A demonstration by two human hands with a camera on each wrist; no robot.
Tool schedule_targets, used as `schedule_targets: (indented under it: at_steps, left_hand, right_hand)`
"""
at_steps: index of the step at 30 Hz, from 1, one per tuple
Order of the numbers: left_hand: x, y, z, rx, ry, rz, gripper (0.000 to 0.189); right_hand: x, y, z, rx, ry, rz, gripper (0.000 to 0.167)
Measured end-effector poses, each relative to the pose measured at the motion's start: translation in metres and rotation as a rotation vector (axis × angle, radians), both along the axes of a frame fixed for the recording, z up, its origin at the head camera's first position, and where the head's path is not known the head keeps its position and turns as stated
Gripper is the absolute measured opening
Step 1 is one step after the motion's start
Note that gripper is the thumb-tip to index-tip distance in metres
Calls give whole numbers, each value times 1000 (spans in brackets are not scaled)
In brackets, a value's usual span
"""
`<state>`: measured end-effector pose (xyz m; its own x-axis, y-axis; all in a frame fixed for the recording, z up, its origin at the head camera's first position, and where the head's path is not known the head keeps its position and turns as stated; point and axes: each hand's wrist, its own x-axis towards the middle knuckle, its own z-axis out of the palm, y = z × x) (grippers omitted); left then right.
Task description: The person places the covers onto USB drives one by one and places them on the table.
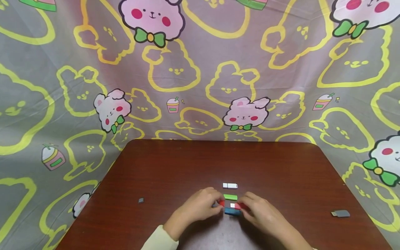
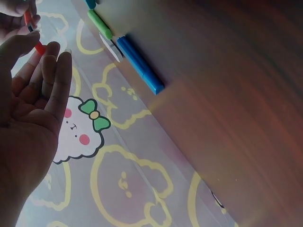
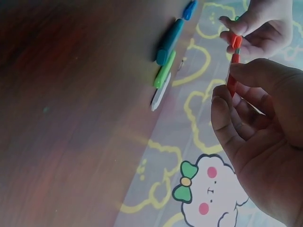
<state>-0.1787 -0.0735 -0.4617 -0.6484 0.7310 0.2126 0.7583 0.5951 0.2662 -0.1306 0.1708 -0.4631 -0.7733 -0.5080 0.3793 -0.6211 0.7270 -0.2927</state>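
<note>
My left hand (image 1: 201, 205) pinches a small red cap (image 1: 222, 202) between thumb and fingertips. Opposite it, my right hand (image 1: 262, 210) holds a red USB flash drive (image 3: 234, 75), its bare connector (image 1: 232, 205) pointing at the cap. A narrow gap separates cap and connector in the head view. Around the hands lie a dark teal drive (image 1: 232, 211), a bright green drive (image 1: 230, 197) and a white drive (image 1: 230, 185). A long blue drive (image 2: 141, 65) lies near my left hand, mostly hidden by it in the head view.
Far to the left on the brown table (image 1: 187, 163) lies a small grey cap (image 1: 141, 200). Toward the right edge is a grey USB drive (image 1: 341, 213) with its connector bare. A patterned cloth (image 1: 200, 97) hangs behind and beside the table.
</note>
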Motion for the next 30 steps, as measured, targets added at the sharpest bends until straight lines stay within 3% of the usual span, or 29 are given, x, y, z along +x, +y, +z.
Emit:
schedule_targets:
  at_steps: [11,30]
  left_hand:
    - [1,6,-1,15,48,-36,14]
    - [3,12,-2,40,122,-51,15]
  right_hand:
    - [0,-5,2,15,-59,-20,25]
    - [0,-7,1,-20,19,13,24]
